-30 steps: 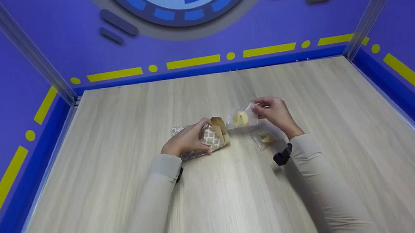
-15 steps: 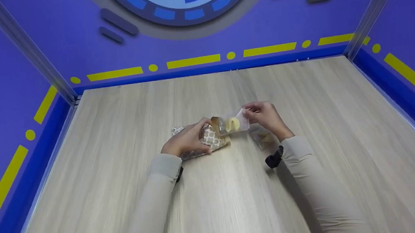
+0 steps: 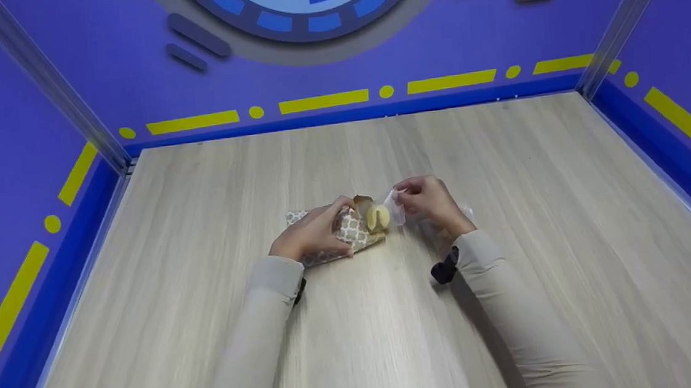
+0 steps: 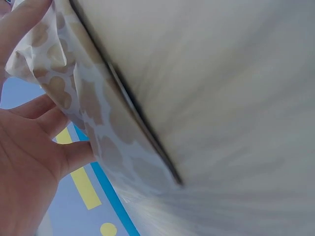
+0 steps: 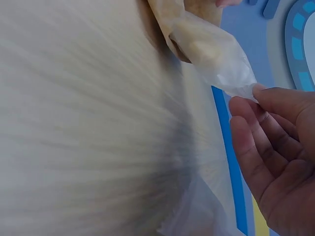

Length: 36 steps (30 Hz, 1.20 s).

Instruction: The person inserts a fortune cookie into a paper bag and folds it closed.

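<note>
My left hand (image 3: 314, 230) grips a brown paper bag (image 3: 355, 233) with a white lattice pattern, lying on its side with its mouth to the right. In the left wrist view, fingers and thumb hold the patterned bag (image 4: 98, 118) from both sides. My right hand (image 3: 432, 202) pinches the edge of a clear wrapper (image 3: 393, 210) holding a pale yellow fortune cookie (image 3: 378, 217). The cookie is at the bag's mouth, overlapping it in the head view. In the right wrist view, the wrapper's far end (image 5: 209, 49) goes into the brown opening, and thumb and fingertips pinch its near corner.
Another clear wrapper (image 3: 431, 230) lies on the wooden table (image 3: 228, 197) under my right forearm, partly hidden; its edge (image 5: 197, 211) shows in the right wrist view. Blue walls (image 3: 336, 71) with yellow marks enclose the table at the back and both sides.
My right hand has moved left and slightly toward me, carrying the wrapped fortune cookie from right of the bag into its mouth. My left hand and the bag have stayed in place.
</note>
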Available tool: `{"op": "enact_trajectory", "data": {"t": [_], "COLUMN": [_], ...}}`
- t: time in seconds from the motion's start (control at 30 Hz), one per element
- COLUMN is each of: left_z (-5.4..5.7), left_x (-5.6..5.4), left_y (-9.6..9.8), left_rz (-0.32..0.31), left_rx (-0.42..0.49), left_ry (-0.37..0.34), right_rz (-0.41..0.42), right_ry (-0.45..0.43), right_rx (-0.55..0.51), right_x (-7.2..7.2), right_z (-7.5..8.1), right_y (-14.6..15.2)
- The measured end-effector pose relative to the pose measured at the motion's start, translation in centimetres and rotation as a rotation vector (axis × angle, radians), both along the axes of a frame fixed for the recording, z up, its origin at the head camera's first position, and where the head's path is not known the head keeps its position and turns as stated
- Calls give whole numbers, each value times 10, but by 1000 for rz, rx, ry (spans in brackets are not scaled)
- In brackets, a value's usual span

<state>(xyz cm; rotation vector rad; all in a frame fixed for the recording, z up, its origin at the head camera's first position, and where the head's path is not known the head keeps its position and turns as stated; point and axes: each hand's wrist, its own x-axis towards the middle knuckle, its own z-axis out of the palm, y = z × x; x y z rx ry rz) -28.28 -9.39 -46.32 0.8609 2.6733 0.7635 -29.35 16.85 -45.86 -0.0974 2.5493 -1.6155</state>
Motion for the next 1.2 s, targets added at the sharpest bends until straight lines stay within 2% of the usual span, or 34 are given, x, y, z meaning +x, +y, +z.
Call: {"op": "enact_trajectory", "data": {"t": [0.17,0.37,0.67,1.2], "left_z": [0,0,0,0], "left_x": [0,0,1,2], "left_y": [0,1,1,0], "left_rz": [7,30,15,20], "left_rx": [-9,-18,-6,-7], "left_ry": [-5,-24,-25,-34], "right_rz": [-16,-9,23,48], "right_ry": [-34,-21,38,4], "right_rx": [-33,-48,56,44], "right_x": [0,0,-1,3], "right_z": [-2,-2,-4,-8], "right_y": [-6,-14,-24,-44]}}
